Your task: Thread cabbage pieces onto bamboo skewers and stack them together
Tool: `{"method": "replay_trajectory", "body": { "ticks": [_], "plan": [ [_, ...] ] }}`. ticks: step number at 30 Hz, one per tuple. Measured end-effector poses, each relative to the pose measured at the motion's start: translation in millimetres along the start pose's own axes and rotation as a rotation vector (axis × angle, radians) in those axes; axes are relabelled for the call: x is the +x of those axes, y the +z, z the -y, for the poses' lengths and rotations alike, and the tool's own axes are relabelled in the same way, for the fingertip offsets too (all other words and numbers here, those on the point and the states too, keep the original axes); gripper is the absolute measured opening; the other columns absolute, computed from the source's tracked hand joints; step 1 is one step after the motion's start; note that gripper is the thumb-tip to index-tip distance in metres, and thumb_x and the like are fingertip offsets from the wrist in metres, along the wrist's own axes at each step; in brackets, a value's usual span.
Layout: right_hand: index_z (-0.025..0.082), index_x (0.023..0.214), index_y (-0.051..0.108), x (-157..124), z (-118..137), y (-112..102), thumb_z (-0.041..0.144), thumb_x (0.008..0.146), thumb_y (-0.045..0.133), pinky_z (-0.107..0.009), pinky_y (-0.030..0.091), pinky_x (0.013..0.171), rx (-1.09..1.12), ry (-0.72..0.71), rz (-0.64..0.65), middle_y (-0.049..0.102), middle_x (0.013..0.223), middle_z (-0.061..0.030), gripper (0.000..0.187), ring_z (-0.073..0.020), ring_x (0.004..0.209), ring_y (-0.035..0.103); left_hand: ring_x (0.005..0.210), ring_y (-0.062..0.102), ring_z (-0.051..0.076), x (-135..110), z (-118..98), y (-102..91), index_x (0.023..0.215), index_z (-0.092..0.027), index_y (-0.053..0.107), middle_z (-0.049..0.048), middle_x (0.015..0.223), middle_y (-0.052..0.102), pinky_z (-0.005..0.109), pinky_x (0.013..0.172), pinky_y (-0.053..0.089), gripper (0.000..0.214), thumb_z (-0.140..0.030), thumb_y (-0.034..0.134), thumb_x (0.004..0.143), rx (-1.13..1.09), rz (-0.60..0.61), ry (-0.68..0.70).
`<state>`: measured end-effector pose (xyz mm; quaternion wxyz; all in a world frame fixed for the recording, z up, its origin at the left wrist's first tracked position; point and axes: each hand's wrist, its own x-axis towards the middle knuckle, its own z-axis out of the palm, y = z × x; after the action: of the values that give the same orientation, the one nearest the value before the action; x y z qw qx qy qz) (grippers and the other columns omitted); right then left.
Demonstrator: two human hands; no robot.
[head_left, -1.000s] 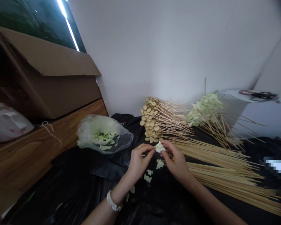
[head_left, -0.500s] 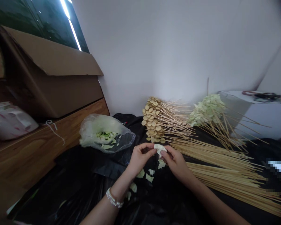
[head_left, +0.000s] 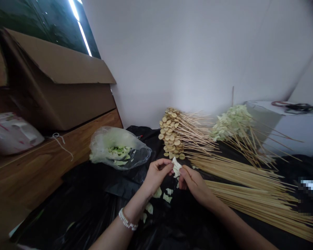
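Between my two hands is a pale, crinkled piece of cabbage leaf [head_left: 176, 167]. My left hand [head_left: 158, 173], with a white beaded bracelet at the wrist, pinches its left side between thumb and fingers. The thumb and curled fingers of my right hand [head_left: 193, 178] close on its right edge. Several torn cabbage pieces [head_left: 167, 198] lie on the black plastic sheet [head_left: 172, 229] below my hands. Just beyond them, a stack of skewered potato-like slices [head_left: 171, 130] points its sticks to the right.
An open clear bag [head_left: 135, 158] of cabbage pieces stands left of my hands. Right lie many bare wooden skewers [head_left: 245, 194] and a heap of skewered cabbage [head_left: 233, 121] beside a white box [head_left: 289, 130]. A cardboard box [head_left: 75, 100] stands on a wooden ledge [head_left: 57, 152].
The cabbage piece has turned more upright between my fingers. My right hand's fingers have curled in and shifted slightly down; my left hand keeps its pinch.
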<state>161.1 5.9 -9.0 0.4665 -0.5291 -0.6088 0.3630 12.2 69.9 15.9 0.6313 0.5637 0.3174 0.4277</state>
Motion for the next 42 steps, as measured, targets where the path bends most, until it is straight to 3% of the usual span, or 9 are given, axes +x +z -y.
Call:
{"method": "replay_trajectory", "body": {
  "ticks": [3,6,14,21,24,27,31,36,42],
  "plan": [
    [0.021,0.070,0.049,-1,0,-1,0.045,0.097,0.030,-0.026,0.039,0.061,-0.187,-0.050,-0.009,0.059,0.059,0.0018,0.040,-0.0127,0.058,0.055,0.061,0.056,0.010,-1,-1,0.9,0.091,-0.014,0.071,0.0008,0.073,0.065,0.022,0.059,0.046,0.030,-0.030,0.076,0.066,-0.020,0.026,-0.016],
    [0.022,0.072,0.049,-3,1,-1,0.041,0.098,0.031,-0.026,0.038,0.062,-0.250,-0.074,0.000,0.057,0.059,0.0024,0.037,-0.0130,0.059,0.054,0.062,0.056,0.010,-2,-1,0.7,0.088,-0.013,0.072,0.0014,0.075,0.066,0.021,0.061,0.045,0.023,-0.022,0.073,0.067,0.019,0.032,-0.006],
    [0.022,0.078,0.049,-1,1,-3,0.045,0.096,0.035,-0.024,0.041,0.058,-0.004,-0.033,0.058,0.057,0.062,0.0032,0.033,-0.0128,0.058,0.053,0.067,0.057,0.008,-2,4,-1.2,0.091,-0.015,0.071,0.0021,0.081,0.067,0.018,0.062,0.044,0.025,-0.023,0.074,0.068,-0.110,0.032,-0.075],
    [0.022,0.081,0.057,-2,2,-4,0.039,0.093,0.043,-0.025,0.037,0.059,-0.260,-0.113,-0.176,0.057,0.062,0.0022,0.025,-0.0139,0.058,0.053,0.075,0.061,0.011,-3,2,0.2,0.096,-0.016,0.070,0.0042,0.088,0.069,0.020,0.067,0.045,0.036,-0.030,0.081,0.064,-0.091,0.023,-0.081],
    [0.022,0.086,0.061,-1,3,-5,0.037,0.092,0.044,-0.026,0.039,0.060,-0.310,-0.160,-0.157,0.061,0.066,0.0004,0.023,-0.0152,0.061,0.056,0.075,0.061,0.013,-3,3,0.0,0.089,-0.015,0.072,0.0041,0.086,0.071,0.023,0.071,0.046,0.034,-0.031,0.083,0.061,-0.039,0.042,-0.031],
    [0.022,0.095,0.064,4,3,-17,0.040,0.089,0.049,-0.027,0.043,0.062,-0.240,-0.134,-0.128,0.065,0.072,-0.0015,0.025,-0.0164,0.065,0.059,0.070,0.060,0.012,-1,4,-1.7,0.082,-0.014,0.071,0.0030,0.078,0.070,0.023,0.069,0.046,0.030,-0.034,0.082,0.062,-0.012,-0.013,-0.006],
    [0.020,0.096,0.065,13,-5,-48,0.042,0.087,0.049,-0.028,0.046,0.064,-0.222,-0.048,-0.243,0.068,0.075,-0.0035,0.030,-0.0177,0.067,0.061,0.062,0.057,0.010,3,6,-4.9,0.079,-0.014,0.069,0.0017,0.071,0.068,0.021,0.062,0.044,0.032,-0.039,0.080,0.064,-0.015,-0.116,-0.008],
    [0.021,0.074,0.068,16,-19,-79,0.027,0.078,0.055,-0.028,0.040,0.065,-0.613,-0.066,-0.040,0.069,0.075,-0.0023,0.015,-0.0176,0.069,0.059,0.060,0.056,0.009,5,7,-5.5,0.078,-0.014,0.066,0.0004,0.069,0.066,0.020,0.059,0.044,0.032,-0.040,0.080,0.064,-0.018,-0.153,0.010],
    [0.019,0.064,0.066,9,-28,-83,0.010,0.068,0.052,-0.025,0.031,0.058,-0.859,0.073,0.159,0.066,0.070,-0.0036,0.017,-0.0150,0.064,0.054,0.064,0.059,0.010,4,6,-3.6,0.076,-0.015,0.063,-0.0003,0.071,0.065,0.021,0.062,0.048,0.030,-0.037,0.079,0.064,-0.044,-0.185,0.015]
  ]
}}
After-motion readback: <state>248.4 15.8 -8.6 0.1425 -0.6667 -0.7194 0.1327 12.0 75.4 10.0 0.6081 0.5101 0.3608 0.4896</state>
